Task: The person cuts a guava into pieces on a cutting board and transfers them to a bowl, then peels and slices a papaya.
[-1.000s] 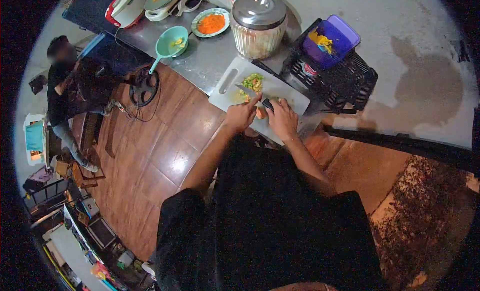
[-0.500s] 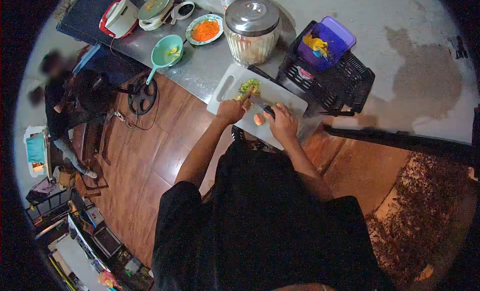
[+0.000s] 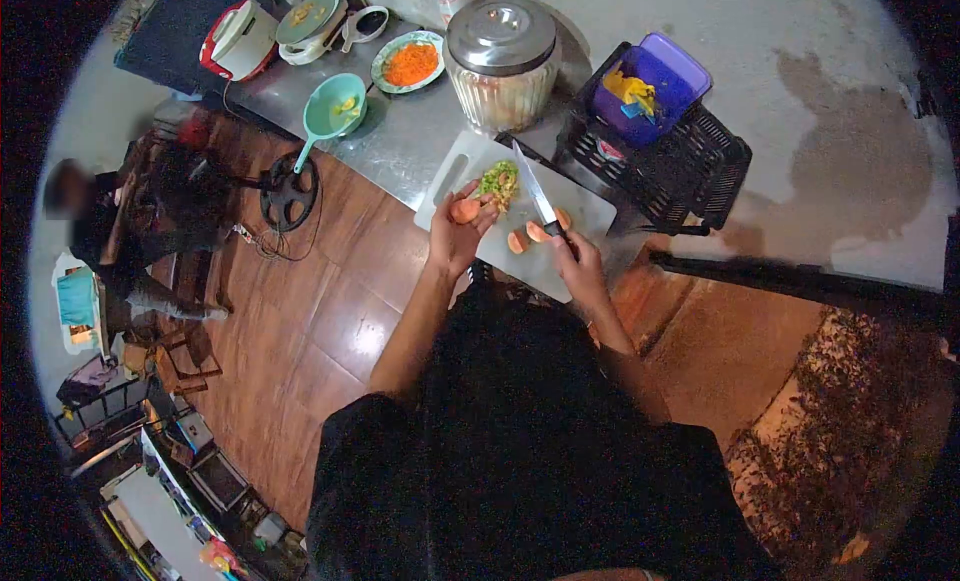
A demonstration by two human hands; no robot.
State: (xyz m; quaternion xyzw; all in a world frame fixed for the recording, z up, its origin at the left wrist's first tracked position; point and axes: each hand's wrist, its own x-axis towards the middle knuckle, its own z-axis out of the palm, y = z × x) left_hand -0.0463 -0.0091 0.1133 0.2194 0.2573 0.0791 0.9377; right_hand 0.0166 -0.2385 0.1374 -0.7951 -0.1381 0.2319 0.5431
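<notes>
My left hand (image 3: 458, 233) is turned palm up at the near left of the white cutting board (image 3: 590, 206), with a reddish tomato piece (image 3: 465, 211) held in its fingers. In my right hand (image 3: 580, 264) is a kitchen knife (image 3: 537, 194), gripped by its black handle; its blade points away from me, above the board. Between the blade and my left hand lies a heap of chopped green vegetable (image 3: 498, 183). Several more tomato pieces (image 3: 517, 242) sit close to the knife handle.
Behind the board stands a lidded ribbed glass jar (image 3: 500, 81). To its left are a plate of shredded carrot (image 3: 412, 65) and a green strainer (image 3: 335, 106). A black crate (image 3: 690, 171) holding a purple container (image 3: 675, 71) is at right. Another person (image 3: 100, 216) sits at far left.
My left hand has turned palm up and lifted, now showing a tomato piece. The knife has come up off the chopped heap and swung to point away. The person at left has shifted.
</notes>
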